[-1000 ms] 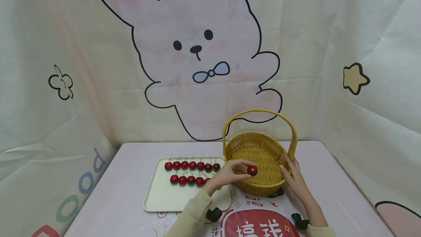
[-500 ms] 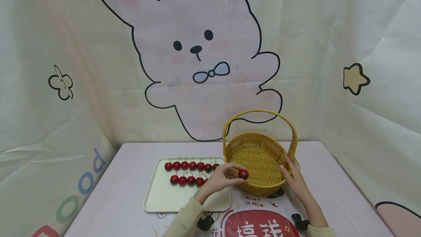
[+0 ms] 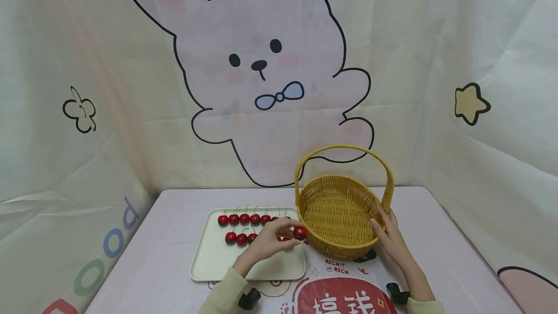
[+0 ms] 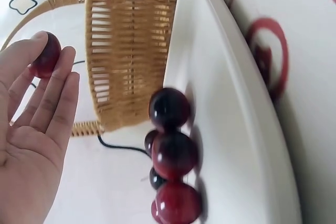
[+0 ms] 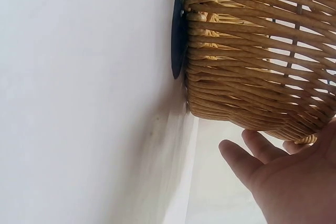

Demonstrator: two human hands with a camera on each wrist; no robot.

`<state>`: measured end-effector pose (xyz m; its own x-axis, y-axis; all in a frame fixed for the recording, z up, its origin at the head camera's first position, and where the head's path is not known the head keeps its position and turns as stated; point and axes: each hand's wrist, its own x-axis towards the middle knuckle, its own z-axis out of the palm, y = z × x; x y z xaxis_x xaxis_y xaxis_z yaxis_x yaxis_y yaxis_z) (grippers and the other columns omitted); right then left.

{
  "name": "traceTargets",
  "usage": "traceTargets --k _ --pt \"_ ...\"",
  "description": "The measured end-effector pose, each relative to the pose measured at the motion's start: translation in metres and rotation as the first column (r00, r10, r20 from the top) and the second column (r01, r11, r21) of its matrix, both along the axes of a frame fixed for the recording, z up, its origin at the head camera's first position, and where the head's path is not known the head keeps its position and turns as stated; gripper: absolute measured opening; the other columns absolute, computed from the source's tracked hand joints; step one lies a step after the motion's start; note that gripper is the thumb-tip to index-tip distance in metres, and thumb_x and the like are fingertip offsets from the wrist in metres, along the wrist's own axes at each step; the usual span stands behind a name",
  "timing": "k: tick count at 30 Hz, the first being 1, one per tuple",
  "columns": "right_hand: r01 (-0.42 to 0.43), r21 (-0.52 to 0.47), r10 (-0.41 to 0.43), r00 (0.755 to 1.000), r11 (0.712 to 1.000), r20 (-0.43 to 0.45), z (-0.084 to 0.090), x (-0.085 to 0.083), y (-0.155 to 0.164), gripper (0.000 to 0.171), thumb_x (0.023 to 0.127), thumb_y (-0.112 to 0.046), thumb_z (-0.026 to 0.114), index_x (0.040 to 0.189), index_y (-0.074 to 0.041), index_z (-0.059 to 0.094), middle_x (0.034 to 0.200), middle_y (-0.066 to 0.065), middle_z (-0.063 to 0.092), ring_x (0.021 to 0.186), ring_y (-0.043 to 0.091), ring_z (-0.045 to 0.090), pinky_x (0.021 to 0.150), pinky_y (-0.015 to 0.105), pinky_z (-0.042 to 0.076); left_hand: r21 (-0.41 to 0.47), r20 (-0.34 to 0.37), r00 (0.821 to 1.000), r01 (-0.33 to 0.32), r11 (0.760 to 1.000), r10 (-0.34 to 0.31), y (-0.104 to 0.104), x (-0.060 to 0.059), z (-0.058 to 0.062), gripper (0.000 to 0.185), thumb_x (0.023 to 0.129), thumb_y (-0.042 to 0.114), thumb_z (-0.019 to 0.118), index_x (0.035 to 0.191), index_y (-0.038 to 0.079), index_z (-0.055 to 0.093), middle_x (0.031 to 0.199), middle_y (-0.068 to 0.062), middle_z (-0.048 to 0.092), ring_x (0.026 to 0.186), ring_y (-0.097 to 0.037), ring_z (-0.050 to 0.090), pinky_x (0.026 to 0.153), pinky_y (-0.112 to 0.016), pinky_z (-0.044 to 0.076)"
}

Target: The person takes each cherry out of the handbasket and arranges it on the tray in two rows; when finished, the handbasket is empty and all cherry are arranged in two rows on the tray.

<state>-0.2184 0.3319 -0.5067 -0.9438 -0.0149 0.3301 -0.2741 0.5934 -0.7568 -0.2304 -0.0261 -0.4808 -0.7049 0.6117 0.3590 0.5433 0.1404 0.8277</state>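
In the head view my left hand [image 3: 267, 242] pinches a dark red cherry [image 3: 300, 233] between thumb and fingertips, over the right side of the cream tray [image 3: 244, 268]. The left wrist view shows the same cherry [image 4: 51, 55] held up above several cherries [image 4: 177, 203] in the tray. Two rows of stemmed cherries [image 3: 233, 220] lie there, partly hidden by this hand. To the right stands a yellow woven basket [image 3: 337, 251] with an arched handle. My right hand [image 3: 393, 239] holds its right rim, the thumb over the edge. In the right wrist view, fingers [image 5: 239, 158] extend along the wicker.
A white table [image 3: 174, 236] carries the tray and basket. A red printed patch [image 3: 344, 297] with lettering lies at the front. Behind stands a cloth backdrop with a printed rabbit [image 3: 270, 76]. A dark flat shape [image 3: 368, 256] shows by the basket's base.
My left hand has moved left with the cherry, from over the basket to the tray's right edge. The right hand and basket stay put.
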Motion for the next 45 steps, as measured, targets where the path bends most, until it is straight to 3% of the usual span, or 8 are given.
traceTargets --k 6,10,14,17,25,30,40,45 --pt "0.002 -0.007 -0.002 1.0 1.0 0.019 0.008 0.004 -0.004 0.057 0.098 -0.017 0.045 0.145 0.003 0.02 0.148 0.032 0.003 0.126 0.059 0.02 0.09 0.073 0.026 -0.06 -0.051 0.996 -0.078 0.995 0.075 -0.019 0.0 -0.005 0.036 0.084 0.02 0.068 0.119 0.017 0.06 0.111 0.001 0.062 0.089 -0.007 0.064 0.078 -0.032 0.054" --pt "-0.005 -0.031 0.006 1.0 1.0 0.017 0.011 0.005 -0.005 0.056 0.096 -0.012 0.047 0.143 0.007 0.022 0.146 0.035 0.004 0.125 0.061 0.019 0.089 0.075 0.025 -0.072 -0.093 0.99 -0.111 0.991 0.104 -0.031 0.008 0.006 0.035 0.082 0.01 0.07 0.115 0.008 0.062 0.107 -0.003 0.064 0.09 -0.014 0.064 0.078 -0.039 0.054" --pt "0.005 -0.007 -0.005 1.0 1.0 0.01 0.007 0.003 -0.003 0.056 0.098 -0.017 0.045 0.145 0.003 0.021 0.148 0.031 0.003 0.127 0.058 0.02 0.09 0.074 0.026 -0.076 -0.142 0.98 -0.149 0.986 0.137 -0.043 0.016 0.02 0.033 0.079 0.004 0.071 0.111 0.003 0.063 0.103 -0.008 0.066 0.091 -0.023 0.063 0.078 -0.041 0.052" --pt "0.01 0.007 -0.01 1.0 1.0 0.007 0.002 0.002 -0.002 0.057 0.098 -0.021 0.043 0.146 0.0 0.02 0.149 0.029 0.003 0.128 0.057 0.02 0.09 0.073 0.026 -0.079 -0.162 0.972 -0.186 0.979 0.172 -0.053 0.014 0.018 0.033 0.078 0.005 0.072 0.11 0.004 0.064 0.102 -0.008 0.067 0.091 -0.024 0.063 0.077 -0.042 0.052" --pt "0.005 -0.006 -0.005 1.0 1.0 0.007 -0.003 0.001 0.002 0.058 0.098 -0.024 0.042 0.147 -0.001 0.019 0.15 0.028 0.001 0.128 0.058 0.017 0.089 0.075 0.024 -0.092 -0.136 0.953 -0.283 0.955 0.27 -0.079 -0.004 -0.001 0.034 0.077 0.019 0.075 0.11 0.018 0.066 0.105 0.005 0.066 0.091 -0.011 0.061 0.079 -0.04 0.051" --pt "0.002 -0.002 -0.002 1.0 1.0 0.014 0.001 0.001 0.0 0.058 0.099 -0.023 0.042 0.147 -0.002 0.018 0.15 0.029 0.001 0.128 0.058 0.018 0.09 0.074 0.025 -0.114 -0.116 0.947 -0.313 0.943 0.301 -0.092 -0.006 -0.001 0.034 0.077 0.02 0.075 0.109 0.017 0.067 0.105 0.005 0.067 0.091 -0.012 0.061 0.082 -0.042 0.051" --pt "0.002 0.002 -0.002 1.0 1.0 0.012 0.001 0.0 -0.001 0.058 0.098 -0.022 0.043 0.147 -0.001 0.019 0.149 0.03 0.002 0.127 0.058 0.018 0.09 0.074 0.025 -0.173 -0.079 0.913 -0.409 0.896 0.401 -0.123 -0.006 0.003 0.034 0.077 0.017 0.075 0.109 0.014 0.066 0.106 0.001 0.067 0.094 -0.021 0.063 0.085 -0.047 0.049" --pt "0.004 0.005 -0.004 1.0 1.0 0.014 -0.002 -0.001 0.002 0.058 0.099 -0.024 0.042 0.147 -0.002 0.019 0.149 0.03 0.001 0.128 0.059 0.016 0.089 0.075 0.023 -0.185 -0.108 0.898 -0.44 0.879 0.427 -0.138 -0.005 0.007 0.035 0.076 0.01 0.075 0.109 0.008 0.066 0.104 -0.002 0.065 0.092 -0.022 0.063 0.084 -0.045 0.05"
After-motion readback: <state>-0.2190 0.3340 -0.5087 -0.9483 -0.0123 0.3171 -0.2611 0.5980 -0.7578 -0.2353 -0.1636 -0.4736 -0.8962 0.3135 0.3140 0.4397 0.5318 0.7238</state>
